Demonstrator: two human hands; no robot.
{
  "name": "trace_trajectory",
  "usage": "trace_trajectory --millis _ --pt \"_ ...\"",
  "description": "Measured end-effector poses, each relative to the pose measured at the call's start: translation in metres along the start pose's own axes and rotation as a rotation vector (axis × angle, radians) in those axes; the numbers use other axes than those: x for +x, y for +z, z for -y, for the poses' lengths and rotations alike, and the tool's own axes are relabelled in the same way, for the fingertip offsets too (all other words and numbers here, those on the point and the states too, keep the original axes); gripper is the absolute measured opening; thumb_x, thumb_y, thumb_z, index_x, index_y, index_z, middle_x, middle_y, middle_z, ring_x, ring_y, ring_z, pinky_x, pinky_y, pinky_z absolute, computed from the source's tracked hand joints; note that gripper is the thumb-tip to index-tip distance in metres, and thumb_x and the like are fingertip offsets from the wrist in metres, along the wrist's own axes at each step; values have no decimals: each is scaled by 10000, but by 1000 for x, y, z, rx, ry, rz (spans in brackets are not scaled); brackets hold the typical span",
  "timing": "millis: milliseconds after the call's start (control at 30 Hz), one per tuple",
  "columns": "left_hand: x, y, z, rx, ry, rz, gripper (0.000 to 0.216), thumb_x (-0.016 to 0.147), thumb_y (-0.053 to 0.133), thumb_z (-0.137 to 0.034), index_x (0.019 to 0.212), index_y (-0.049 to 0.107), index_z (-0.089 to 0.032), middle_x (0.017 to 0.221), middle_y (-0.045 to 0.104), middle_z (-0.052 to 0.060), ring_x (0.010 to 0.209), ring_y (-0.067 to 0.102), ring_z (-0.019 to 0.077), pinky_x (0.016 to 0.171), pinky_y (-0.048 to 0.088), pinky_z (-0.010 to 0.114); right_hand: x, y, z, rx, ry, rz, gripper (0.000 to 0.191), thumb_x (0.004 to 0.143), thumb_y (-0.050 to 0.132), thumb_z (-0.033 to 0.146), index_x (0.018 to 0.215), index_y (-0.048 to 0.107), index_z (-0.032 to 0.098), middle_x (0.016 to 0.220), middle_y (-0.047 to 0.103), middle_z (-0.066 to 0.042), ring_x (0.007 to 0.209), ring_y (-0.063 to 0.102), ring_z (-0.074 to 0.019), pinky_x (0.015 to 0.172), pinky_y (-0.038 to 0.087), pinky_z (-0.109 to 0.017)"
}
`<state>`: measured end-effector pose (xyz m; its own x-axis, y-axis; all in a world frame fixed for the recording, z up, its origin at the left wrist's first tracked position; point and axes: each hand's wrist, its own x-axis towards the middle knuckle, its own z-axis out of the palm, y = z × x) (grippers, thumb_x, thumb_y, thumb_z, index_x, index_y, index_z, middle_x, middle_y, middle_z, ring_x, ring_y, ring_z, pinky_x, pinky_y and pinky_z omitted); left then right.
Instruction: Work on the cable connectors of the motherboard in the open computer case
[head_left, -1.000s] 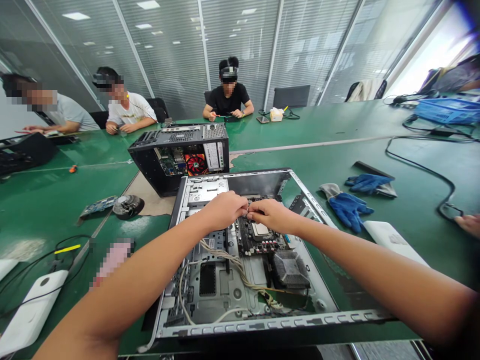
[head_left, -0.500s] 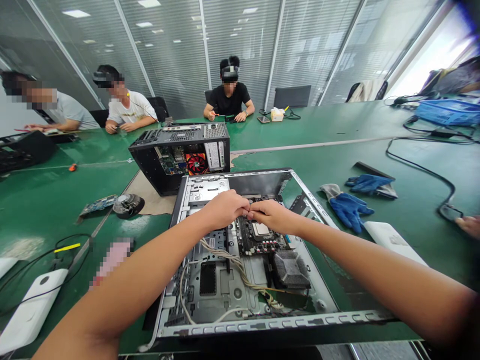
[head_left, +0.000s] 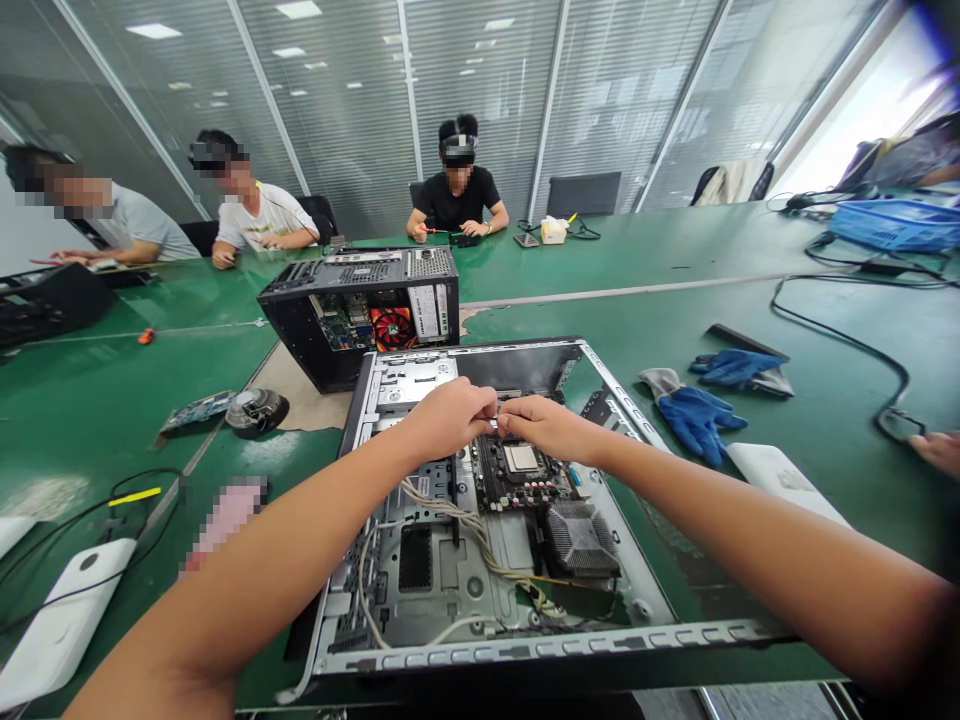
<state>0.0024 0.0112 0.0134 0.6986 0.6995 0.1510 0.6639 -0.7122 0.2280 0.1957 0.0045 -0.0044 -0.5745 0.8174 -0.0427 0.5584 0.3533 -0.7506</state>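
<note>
Over the upper part of the motherboard (head_left: pixel 491 480), my left hand (head_left: pixel 457 408) and my right hand (head_left: pixel 544 425) meet with fingers pinched. Something small and thin seems to lie between the fingertips, but I cannot make it out. Just below my right hand is the square silver processor (head_left: pixel 521 458) in its socket. The board sits inside an open computer case (head_left: pixel 450 640) lying flat on its side. A finned heatsink (head_left: pixel 581 540) rests near the board's lower right, and a bundle of pale cables (head_left: pixel 480 535) crosses the case floor.
Behind stands an upright computer case (head_left: pixel 315 330) with a red fan. Blue gloves (head_left: pixel 697 420) and a white power bank (head_left: pixel 784 480) lie right; another power bank (head_left: pixel 75 610), a pink item (head_left: pixel 225 515) and a round metal part (head_left: pixel 256 412) lie left. Several people sit around the green table (head_left: pixel 600 310).
My fingertips have shifted very slightly and a thin light edge shows between them. The case and its parts have stayed put.
</note>
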Motion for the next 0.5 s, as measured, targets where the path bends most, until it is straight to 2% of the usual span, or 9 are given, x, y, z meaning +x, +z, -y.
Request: trace_trajectory --millis 333,500 --pt "3 -2 -3 199 -4 0 162 894 525 -273 828 650 -195 762 639 46 793 556 198 706 383 327 1 1 -1 -7 36 7 252 851 420 288 700 585 171 607 480 12 575 404 -128 567 320 -277" --pt "3 -3 -5 208 -14 12 181 903 505 -274 836 654 -195 763 639 48 777 569 195 718 392 333 -1 0 1 27 60 -6 217 825 451 273 705 599 168 594 500 10 538 400 -116 529 311 -271"
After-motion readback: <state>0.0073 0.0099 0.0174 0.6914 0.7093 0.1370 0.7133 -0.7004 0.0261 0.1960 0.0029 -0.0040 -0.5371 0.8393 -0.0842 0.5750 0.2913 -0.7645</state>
